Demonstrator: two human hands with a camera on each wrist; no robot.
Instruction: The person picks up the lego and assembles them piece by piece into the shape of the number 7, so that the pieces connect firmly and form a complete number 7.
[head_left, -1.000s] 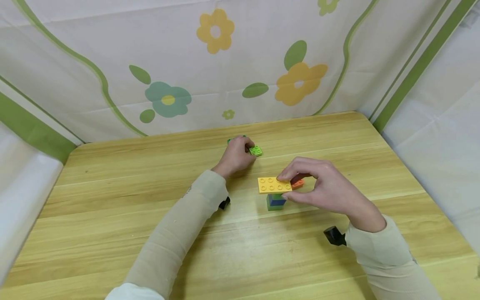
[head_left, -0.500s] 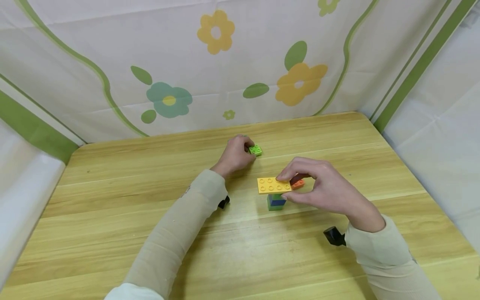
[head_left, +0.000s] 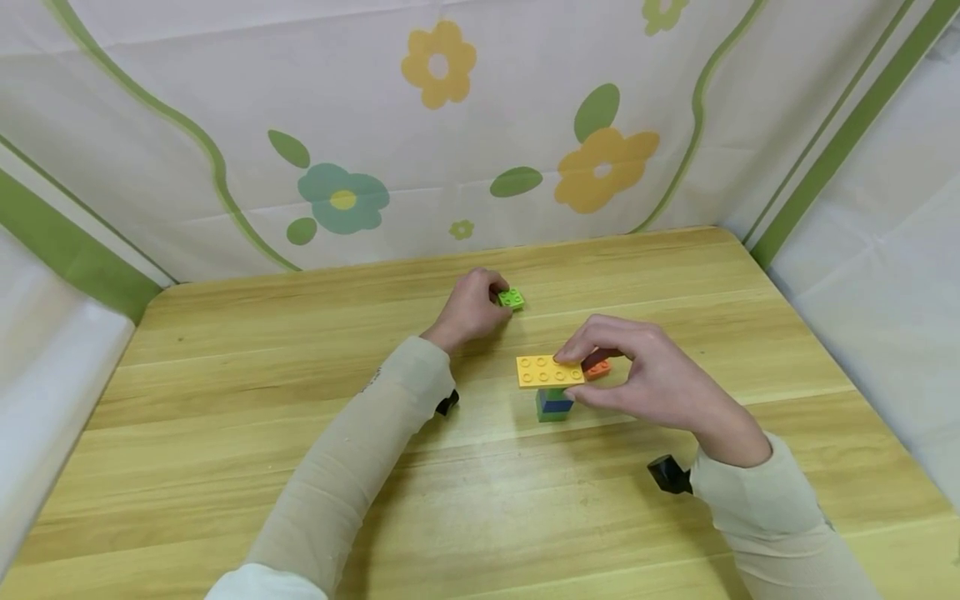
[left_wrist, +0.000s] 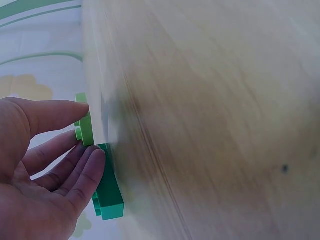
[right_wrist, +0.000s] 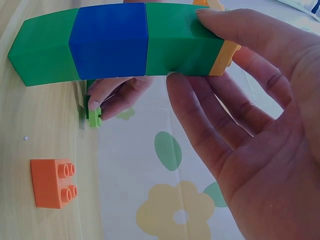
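A tower of building blocks stands upright: a green block at the bottom, a blue block, another green block, and a flat yellow brick on top. My right hand grips the tower's top end, thumb and fingers on opposite sides of the upper green block beside the yellow brick. At the back of the table, my left hand pinches a thin light green brick between thumb and index finger. A dark green brick lies by its other fingers, hidden in the head view.
An orange brick lies on the wooden table, just behind the right fingers in the head view. A white curtain with printed flowers rises along the table's back edge. White cloth also hangs at both sides.
The left hand has shifted slightly toward the back, and the dark green bits seen behind it are now covered. The right hand and the tower hold still; the view drifts slightly.
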